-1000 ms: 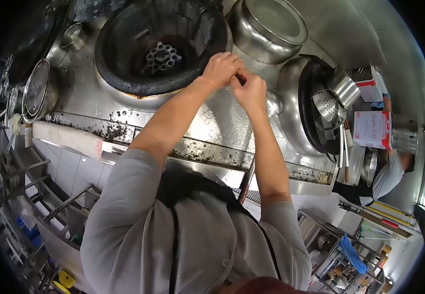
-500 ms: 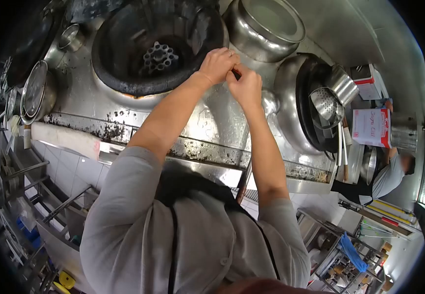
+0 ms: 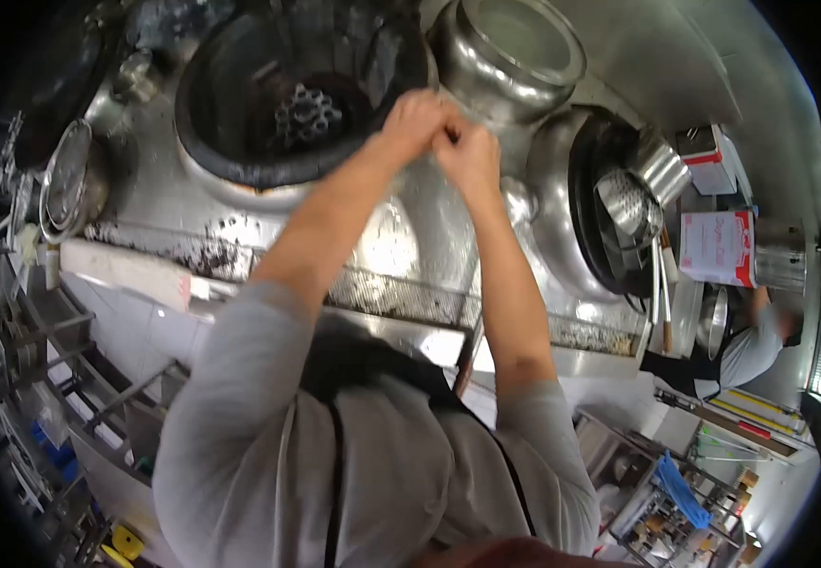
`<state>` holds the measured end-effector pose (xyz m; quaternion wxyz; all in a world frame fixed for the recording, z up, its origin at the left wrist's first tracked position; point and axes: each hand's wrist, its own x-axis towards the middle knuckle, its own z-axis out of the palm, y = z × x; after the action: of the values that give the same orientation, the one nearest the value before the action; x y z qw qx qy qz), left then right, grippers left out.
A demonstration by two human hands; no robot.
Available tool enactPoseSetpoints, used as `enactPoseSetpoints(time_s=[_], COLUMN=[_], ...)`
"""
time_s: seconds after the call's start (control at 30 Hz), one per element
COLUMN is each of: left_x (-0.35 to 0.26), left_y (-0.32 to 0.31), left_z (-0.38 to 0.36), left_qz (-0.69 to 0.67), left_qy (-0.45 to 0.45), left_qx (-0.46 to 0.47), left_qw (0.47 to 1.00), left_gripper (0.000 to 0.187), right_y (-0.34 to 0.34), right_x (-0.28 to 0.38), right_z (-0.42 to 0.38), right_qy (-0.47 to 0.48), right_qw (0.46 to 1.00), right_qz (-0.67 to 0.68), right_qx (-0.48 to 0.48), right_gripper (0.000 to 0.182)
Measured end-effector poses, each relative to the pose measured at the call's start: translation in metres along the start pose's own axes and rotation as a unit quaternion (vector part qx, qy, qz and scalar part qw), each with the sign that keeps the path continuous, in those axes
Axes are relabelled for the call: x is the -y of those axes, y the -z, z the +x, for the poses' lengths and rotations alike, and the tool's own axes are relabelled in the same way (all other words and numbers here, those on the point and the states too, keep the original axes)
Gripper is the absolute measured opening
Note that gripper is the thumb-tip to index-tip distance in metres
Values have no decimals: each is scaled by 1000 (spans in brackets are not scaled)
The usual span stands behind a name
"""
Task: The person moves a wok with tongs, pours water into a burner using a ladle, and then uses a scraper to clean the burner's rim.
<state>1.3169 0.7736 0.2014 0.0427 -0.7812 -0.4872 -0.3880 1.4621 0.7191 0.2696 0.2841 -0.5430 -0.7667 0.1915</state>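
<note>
My left hand [image 3: 417, 123] is closed, with its fingers curled, beside the right edge of the black wok-burner ring [image 3: 268, 173]. Up against it is my right hand [image 3: 470, 156], closed too, the knuckles of both meeting at the fingertips. Whatever lies between the fingers, if anything, is hidden and blurred. Inside the burner sits a round metal burner head [image 3: 306, 114] with holes. Just beyond my hands stands a large steel pot [image 3: 491, 71] holding cloudy liquid.
To the right, a second burner [image 3: 562, 204] carries a black wok, a perforated ladle [image 3: 626, 201] and a steel container [image 3: 661, 163]. Red-and-white boxes [image 3: 716, 248] stand farther right, near another person [image 3: 751, 350]. Steel bowls [image 3: 71, 180] and a rolled white cloth [image 3: 126, 270] are at left.
Both hands have shifted slightly to the left, staying together. The view has tilted a little and blurred. The person at right has moved slightly.
</note>
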Motion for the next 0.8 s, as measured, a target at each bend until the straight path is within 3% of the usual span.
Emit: enactPoseSetpoints(time_s=[0.07, 0.13, 0.2, 0.37, 0.47, 0.57, 0.7, 0.8], left_x=[2, -15, -34, -85, -97, -83, -49, -39], left_y=[-3, -1, 5, 15, 30, 50, 45, 37], left_z=[17, 3, -20, -94, -95, -73, -67, -61], left_qz=[-10, -22, -34, -98, -72, -67, -58, -49], left_qy=[-10, -12, -10, -31, -46, -36, 31, 13], left_qx=[-16, -31, -30, -17, -100, -142, -132, -181], left_qw=[1000, 999, 999, 995, 991, 987, 989, 982], left_gripper=[15, 13, 13, 10, 16, 22, 23, 21], right_y=[2, 14, 22, 12, 12, 20, 3, -5], right_x=[4, 8, 10, 6, 26, 54, 59, 55], right_z=[22, 9, -20, -120, -139, -113, -73, -36], right_qy=[-24, -31, -22, -6, 14, 45, 94, 126], right_qw=[999, 999, 999, 1000, 997, 994, 983, 982], right_qz=[8, 4, -11, -18, -68, -98, -156, -142], right_qx=[-37, -5, 39, 23, -38, -17, 2, -14], right_gripper=[19, 19, 20, 23, 20, 21, 16, 15])
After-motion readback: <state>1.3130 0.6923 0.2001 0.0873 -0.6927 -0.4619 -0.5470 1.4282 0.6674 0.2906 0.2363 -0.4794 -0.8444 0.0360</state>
